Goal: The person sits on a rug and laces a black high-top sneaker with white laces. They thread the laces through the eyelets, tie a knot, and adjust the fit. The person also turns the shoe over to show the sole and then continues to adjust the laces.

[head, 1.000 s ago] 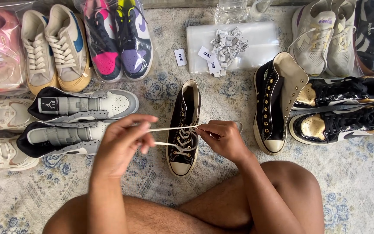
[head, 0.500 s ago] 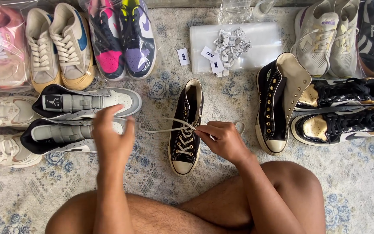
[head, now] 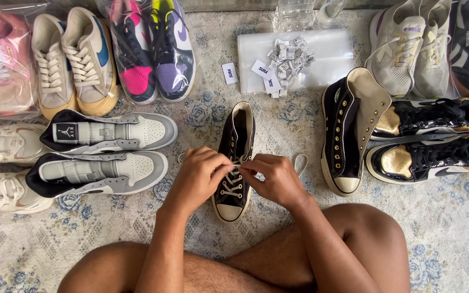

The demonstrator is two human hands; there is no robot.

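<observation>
A black high-top canvas sneaker [head: 238,135] with a cream lace [head: 233,183] lies on the patterned rug, toe toward me. My left hand [head: 199,176] and my right hand [head: 273,176] meet over its middle eyelets, each pinching part of the lace. A loop of lace [head: 301,161] trails to the right of the shoe. Its unlaced mate [head: 348,130] lies further right, tongue open.
Two grey-and-white high-tops [head: 104,152] lie to the left, black-and-gold shoes [head: 430,138] to the right. Bagged sneakers [head: 153,49] line the back, beside a clear bag with small white packets [head: 289,54]. My bare knees [head: 365,239] fill the foreground.
My left hand swung out left pulling the lace taut, then came back. Both hands now sit close together over the shoe's eyelets.
</observation>
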